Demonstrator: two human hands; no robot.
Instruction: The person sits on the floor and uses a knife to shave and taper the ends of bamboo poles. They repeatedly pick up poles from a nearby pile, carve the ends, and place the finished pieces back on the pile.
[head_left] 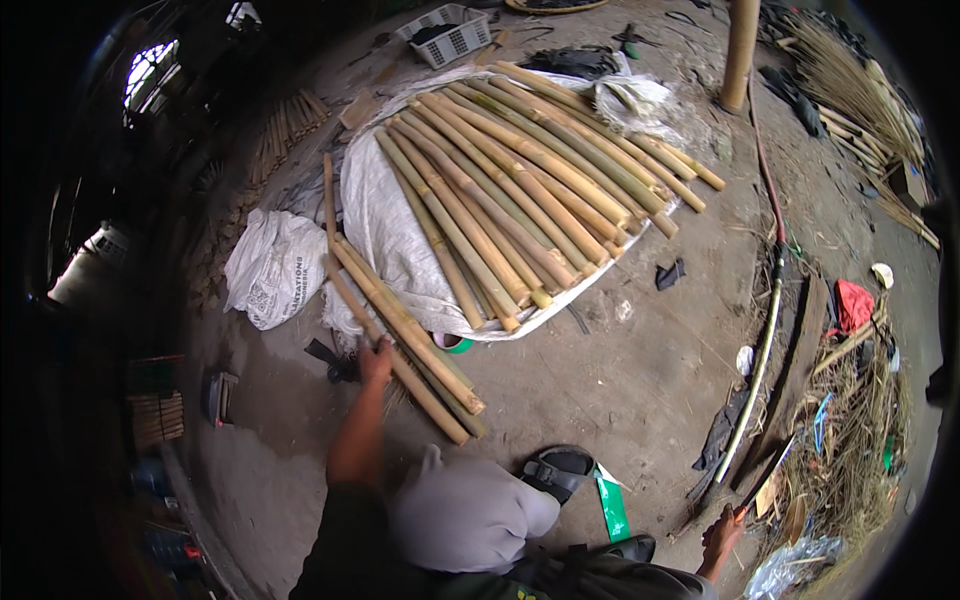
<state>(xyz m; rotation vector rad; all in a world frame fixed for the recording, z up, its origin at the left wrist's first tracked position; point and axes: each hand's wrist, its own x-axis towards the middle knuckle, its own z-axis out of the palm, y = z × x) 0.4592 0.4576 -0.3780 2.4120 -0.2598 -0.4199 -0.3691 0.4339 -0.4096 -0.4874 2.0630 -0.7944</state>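
My left hand (376,361) is closed around a bamboo pole (412,388), the nearest of a few poles lying side by side at my left. A second bamboo pole (400,315) lies right beside it. Out to the right, my right hand (722,538) grips the handle of a long-bladed knife (772,470), its blade slanting up and away from me. Ahead, many cut bamboo poles (520,180) are spread in a fan on a white sheet (365,200). A green roll of tape (453,343) sits at the sheet's near edge.
A white sack (275,265) slumps left of the sheet. A pale crate (445,38) stands at the back, and an upright post (740,55) rises far right. A hose (765,350), a dark plank (795,370) and dry plant litter (850,440) lie at right. My sandal (560,470) is close.
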